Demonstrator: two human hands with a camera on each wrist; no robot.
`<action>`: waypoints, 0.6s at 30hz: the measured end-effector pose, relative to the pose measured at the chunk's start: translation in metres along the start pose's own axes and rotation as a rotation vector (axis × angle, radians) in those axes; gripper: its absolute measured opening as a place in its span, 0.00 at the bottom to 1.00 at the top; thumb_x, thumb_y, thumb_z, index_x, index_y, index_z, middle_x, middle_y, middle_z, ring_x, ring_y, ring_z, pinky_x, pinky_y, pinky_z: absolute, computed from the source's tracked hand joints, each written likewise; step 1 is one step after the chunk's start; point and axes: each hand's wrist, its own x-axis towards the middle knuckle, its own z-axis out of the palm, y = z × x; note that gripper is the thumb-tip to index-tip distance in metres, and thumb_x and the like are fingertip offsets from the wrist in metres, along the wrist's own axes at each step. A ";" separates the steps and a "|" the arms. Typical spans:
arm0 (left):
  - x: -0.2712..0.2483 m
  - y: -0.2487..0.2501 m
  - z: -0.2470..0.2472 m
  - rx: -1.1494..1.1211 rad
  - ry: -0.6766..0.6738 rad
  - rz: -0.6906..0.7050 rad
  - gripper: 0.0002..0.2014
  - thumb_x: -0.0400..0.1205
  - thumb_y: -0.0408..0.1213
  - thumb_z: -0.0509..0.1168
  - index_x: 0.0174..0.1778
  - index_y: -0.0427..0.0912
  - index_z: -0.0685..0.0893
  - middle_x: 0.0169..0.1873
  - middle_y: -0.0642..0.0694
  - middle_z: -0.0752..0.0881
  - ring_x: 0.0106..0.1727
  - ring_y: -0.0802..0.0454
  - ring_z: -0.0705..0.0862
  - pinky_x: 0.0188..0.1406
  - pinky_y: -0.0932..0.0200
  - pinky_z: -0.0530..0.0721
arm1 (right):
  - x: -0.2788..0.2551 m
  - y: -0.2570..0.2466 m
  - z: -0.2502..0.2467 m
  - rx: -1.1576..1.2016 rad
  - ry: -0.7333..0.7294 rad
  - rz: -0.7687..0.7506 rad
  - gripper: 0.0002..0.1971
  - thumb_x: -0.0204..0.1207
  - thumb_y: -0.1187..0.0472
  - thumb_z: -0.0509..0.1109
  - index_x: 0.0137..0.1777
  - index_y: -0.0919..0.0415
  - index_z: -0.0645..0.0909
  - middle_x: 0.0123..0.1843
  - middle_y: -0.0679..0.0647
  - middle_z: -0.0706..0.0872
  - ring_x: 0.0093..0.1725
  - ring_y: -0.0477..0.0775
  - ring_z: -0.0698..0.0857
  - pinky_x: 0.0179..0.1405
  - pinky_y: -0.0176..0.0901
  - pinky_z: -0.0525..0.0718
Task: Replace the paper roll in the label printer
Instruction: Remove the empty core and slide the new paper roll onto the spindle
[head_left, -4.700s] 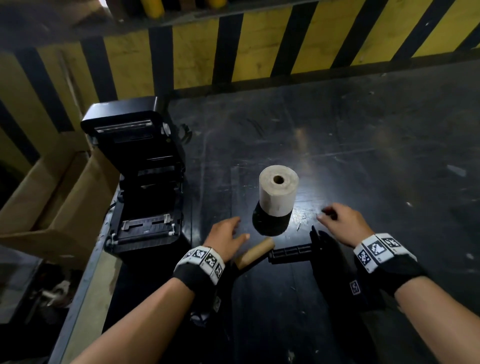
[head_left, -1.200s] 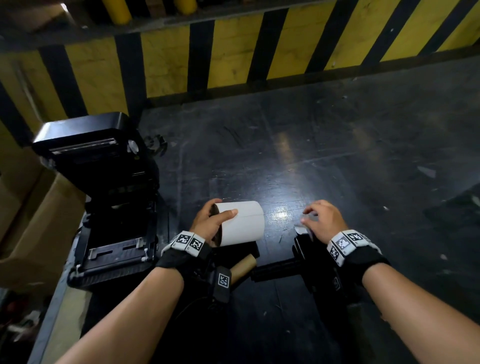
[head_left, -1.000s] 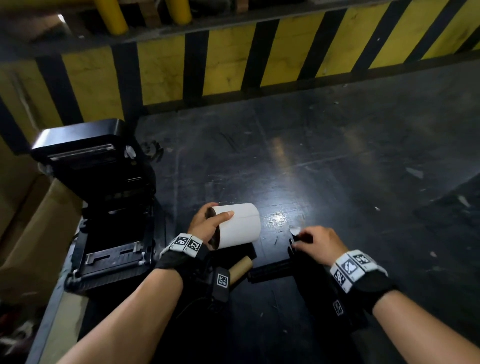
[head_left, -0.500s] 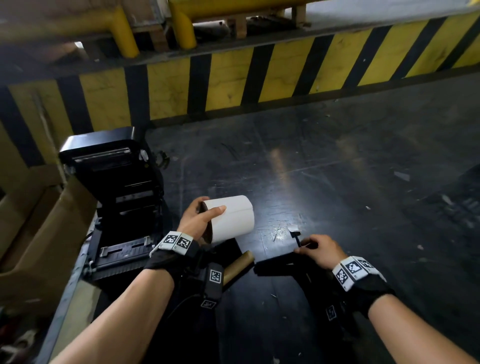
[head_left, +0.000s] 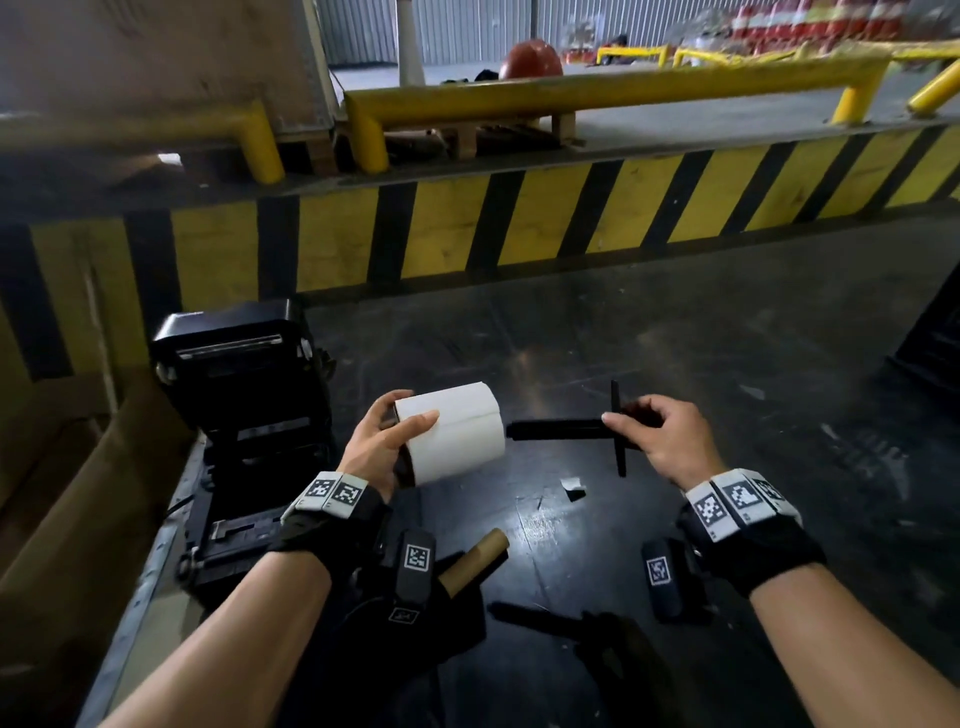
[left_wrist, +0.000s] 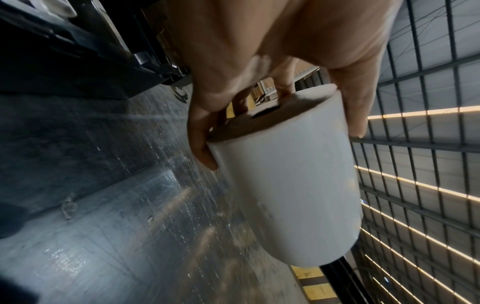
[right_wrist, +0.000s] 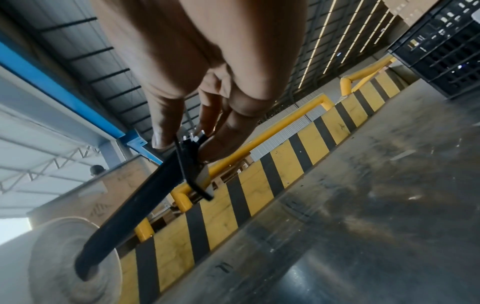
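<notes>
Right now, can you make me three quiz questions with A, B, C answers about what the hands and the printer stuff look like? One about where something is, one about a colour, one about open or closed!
1. Where is the empty brown cardboard tube?
A. lying on the dark table by the left wrist
B. inside the printer
C. in the right hand

2. What colour is the spindle in the right hand?
A. yellow
B. black
C. white

3. How is the label printer?
A. lid shut
B. lid open
C. packed in a box

Answers:
1 A, the tube lies on the table below the hands.
2 B, the rod and its flange are black in the head and right wrist views.
3 B, the lid stands tilted up and the bay shows.

The left hand grips the white paper roll.
</notes>
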 end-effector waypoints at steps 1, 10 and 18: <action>-0.002 0.003 -0.001 -0.011 -0.017 0.003 0.19 0.67 0.36 0.75 0.52 0.53 0.80 0.44 0.52 0.83 0.42 0.49 0.83 0.33 0.54 0.83 | -0.001 -0.003 0.001 0.035 0.017 0.008 0.12 0.63 0.50 0.79 0.39 0.58 0.87 0.37 0.55 0.90 0.40 0.54 0.88 0.43 0.46 0.86; -0.022 0.022 -0.018 -0.027 -0.132 0.008 0.19 0.67 0.36 0.75 0.53 0.53 0.81 0.43 0.49 0.85 0.41 0.48 0.84 0.39 0.48 0.83 | -0.024 -0.035 0.020 0.170 0.017 0.029 0.11 0.63 0.51 0.79 0.39 0.58 0.89 0.38 0.56 0.92 0.41 0.55 0.90 0.47 0.51 0.89; -0.034 0.018 -0.039 -0.046 -0.261 -0.027 0.27 0.55 0.43 0.77 0.52 0.54 0.82 0.43 0.49 0.87 0.42 0.48 0.84 0.40 0.50 0.82 | -0.056 -0.066 0.045 0.210 -0.052 -0.025 0.04 0.65 0.55 0.78 0.35 0.46 0.85 0.35 0.43 0.89 0.34 0.35 0.87 0.35 0.21 0.81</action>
